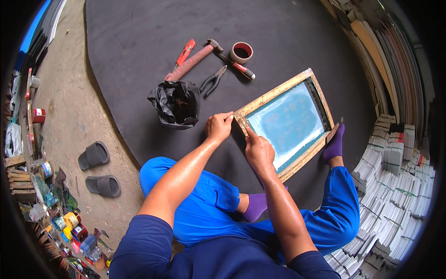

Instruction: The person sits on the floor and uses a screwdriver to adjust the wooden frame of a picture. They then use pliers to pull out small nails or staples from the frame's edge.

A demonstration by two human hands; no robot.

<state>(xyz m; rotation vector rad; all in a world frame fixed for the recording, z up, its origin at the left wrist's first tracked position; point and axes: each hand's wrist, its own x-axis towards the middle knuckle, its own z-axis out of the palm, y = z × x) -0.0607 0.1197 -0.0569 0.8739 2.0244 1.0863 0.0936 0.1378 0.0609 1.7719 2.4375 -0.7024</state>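
Note:
A wooden-framed printing screen [283, 100] with blue mesh, whitish toward its edges, lies tilted across the dark mat between my legs. Closed, my left hand [219, 126] has its fingertips at the frame's left corner. My right hand [260, 149] is curled over the near-left side bar, thumb and forefinger pressed on the wood; I cannot see its other fingertips. Next to my left hand stands a crumpled black plastic bag [160, 103], open at the top. My purple-socked foot [333, 148] is at the frame's right end, beside a thin brown strip [331, 133].
Beyond the bag lie a red cutter [186, 52], a hammer [193, 63], pliers [213, 82], a screwdriver [243, 70] and a tape roll [241, 52]. Grey slippers [94, 156] sit off the mat. Paint containers [70, 220] line the left; bundled paper stacks [388, 186] border the right.

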